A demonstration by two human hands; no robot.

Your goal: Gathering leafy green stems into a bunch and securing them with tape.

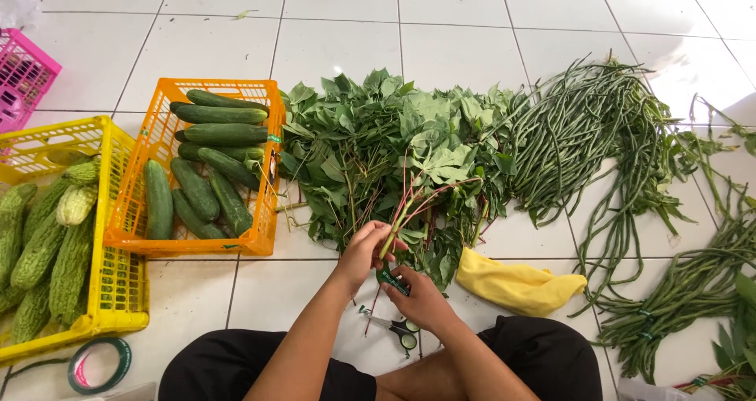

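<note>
Leafy stems (409,212) with reddish stalks are gathered into a small bunch just in front of the person's lap, their lower ends pinched together between both hands above the white tiled floor (472,47). The left hand (364,250) is closed around the stalks near their base, and the right hand (421,297) grips a dark green band of tape (391,280) at the stem ends, seemingly wrapping it round them; the binding looks only partly made. Directly below the hands lies a pair of scissors (394,326) with green handles, touching nothing else. Behind the bunch spreads a large loose heap of the same greens (378,133), none of it visibly tied, so by the look of things most of the pile is yet to be bundled. A yellow cloth (516,284) sits just right of the hands. Further right, long beans (591,125) lie in sprawling piles, and a few bundles near the lower right already carry green ties. To the left stand an orange crate (153,236) of cucumbers (216,133) and a yellow crate (118,291) of bitter gourds (39,251), with a roll of green tape (98,364) on the floor beside them and a pink crate (24,78) at the far edge.
</note>
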